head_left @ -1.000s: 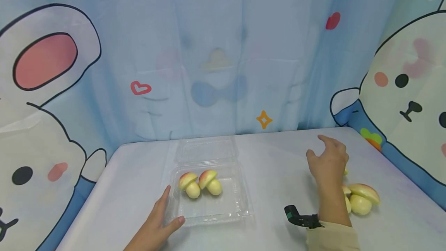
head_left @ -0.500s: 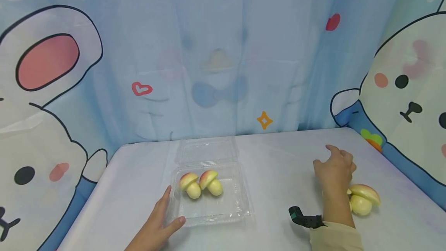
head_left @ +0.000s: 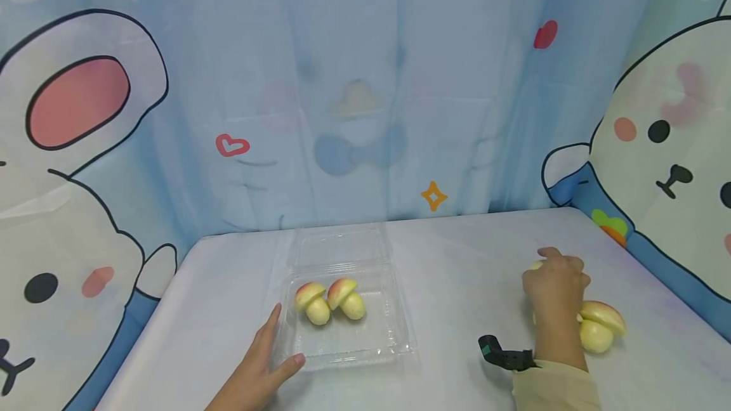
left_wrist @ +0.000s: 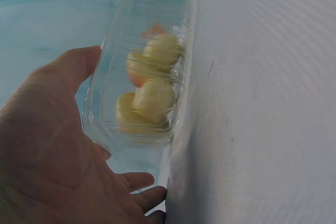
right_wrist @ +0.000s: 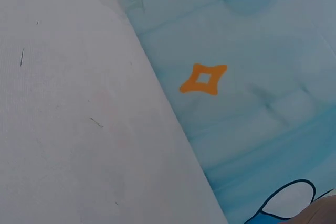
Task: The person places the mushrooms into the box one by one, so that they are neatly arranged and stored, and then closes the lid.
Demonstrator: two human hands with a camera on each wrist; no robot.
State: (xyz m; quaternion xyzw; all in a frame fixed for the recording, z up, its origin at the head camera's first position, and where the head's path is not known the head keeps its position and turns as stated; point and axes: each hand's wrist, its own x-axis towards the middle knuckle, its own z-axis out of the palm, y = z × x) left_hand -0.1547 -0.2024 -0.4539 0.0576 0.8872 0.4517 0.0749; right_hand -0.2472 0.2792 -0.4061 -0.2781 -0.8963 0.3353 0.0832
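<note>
One mushroom-shaped piece (head_left: 597,328) lay just to the right and near side of the right hand (head_left: 555,281), whose grip I could not tell, while the left hand (head_left: 257,360), fingers apart, touched the clear box (head_left: 379,338).

Right-hand grip (head_left: 555,281) shifted rightward and nearer body; thumb and forefinger, wide apart at first, now closer together. Sliver of pale yellow mushroom (head_left: 535,265) now shows beside them. Forearm now hides most of middle mushroom (head_left: 580,318), earlier more exposed.
</note>
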